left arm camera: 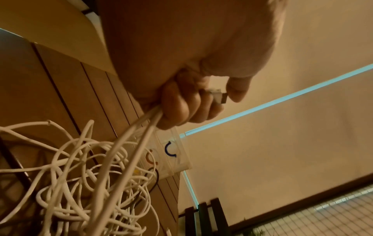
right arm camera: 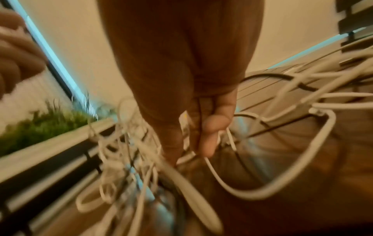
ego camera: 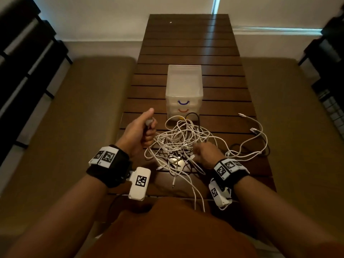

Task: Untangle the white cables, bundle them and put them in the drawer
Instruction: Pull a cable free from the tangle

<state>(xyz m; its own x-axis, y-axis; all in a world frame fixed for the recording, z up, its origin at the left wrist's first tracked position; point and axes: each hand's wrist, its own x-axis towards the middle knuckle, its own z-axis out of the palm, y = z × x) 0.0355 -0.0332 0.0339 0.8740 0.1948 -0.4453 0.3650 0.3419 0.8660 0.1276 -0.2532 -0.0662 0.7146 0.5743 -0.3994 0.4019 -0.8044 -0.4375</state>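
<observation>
A tangle of white cables [ego camera: 178, 140] lies on the dark slatted table [ego camera: 186, 45], in front of a translucent drawer unit [ego camera: 184, 90] with blue and orange handles; its drawers are closed. My left hand [ego camera: 143, 127] is raised left of the tangle, fist curled round white cable strands, with a USB plug [ego camera: 149, 122] sticking out under the thumb. In the left wrist view the plug [left arm camera: 219, 95] sits between thumb and fingers [left arm camera: 193, 102], and strands run down into the pile [left arm camera: 96, 175]. My right hand [ego camera: 204, 153] is low in the tangle, its fingers [right arm camera: 201, 132] curled on a white cable [right arm camera: 242, 190].
A few black cables [ego camera: 193, 116] are mixed into the pile. Loose white ends with plugs [ego camera: 253, 130] trail to the right, near the table edge. Some strands hang over the near edge toward my body. Tan cushions [ego camera: 93, 108] flank the table on both sides.
</observation>
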